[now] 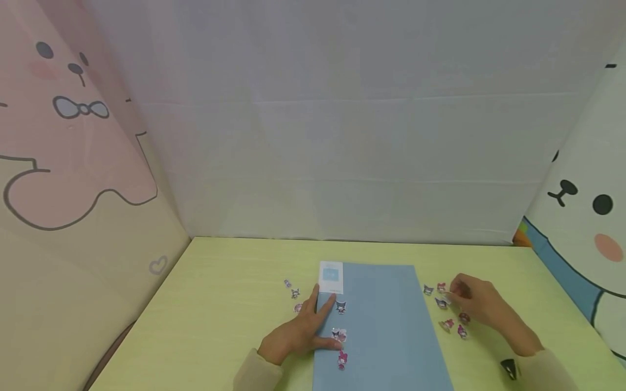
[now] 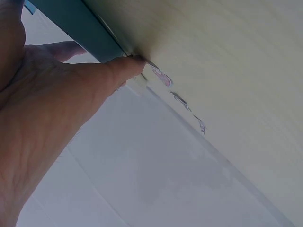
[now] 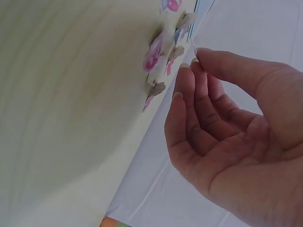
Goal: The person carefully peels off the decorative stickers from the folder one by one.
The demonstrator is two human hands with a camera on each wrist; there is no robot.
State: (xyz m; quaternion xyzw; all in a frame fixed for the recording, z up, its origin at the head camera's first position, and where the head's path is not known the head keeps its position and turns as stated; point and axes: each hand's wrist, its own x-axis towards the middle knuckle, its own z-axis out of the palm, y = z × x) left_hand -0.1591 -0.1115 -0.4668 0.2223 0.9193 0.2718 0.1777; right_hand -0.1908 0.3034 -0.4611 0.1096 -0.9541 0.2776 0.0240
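My left hand (image 1: 300, 328) lies with fingers spread over the left edge of a flat blue folder (image 1: 386, 326). Its thumb is close to cartoon stickers on the cover: a dark-hooded one (image 1: 340, 307), a paler one (image 1: 339, 334) and a pink one (image 1: 342, 360). In the left wrist view, one fingertip of that hand (image 2: 71, 85) meets the table at the folder's edge. My right hand (image 1: 479, 301) is over a loose group of stickers right of the folder. Its thumb and fingertips pinch a small pale sticker (image 3: 195, 50), mostly hidden by the fingers.
Several cartoon stickers, including a pink one (image 1: 462, 331), lie right of the folder. More stickers (image 1: 295, 293) lie left of it. A white label (image 1: 331, 266) is at the folder's top left corner. A black piece (image 1: 508, 369) is by the right sleeve. White curtain (image 1: 342, 163) hangs behind the table.
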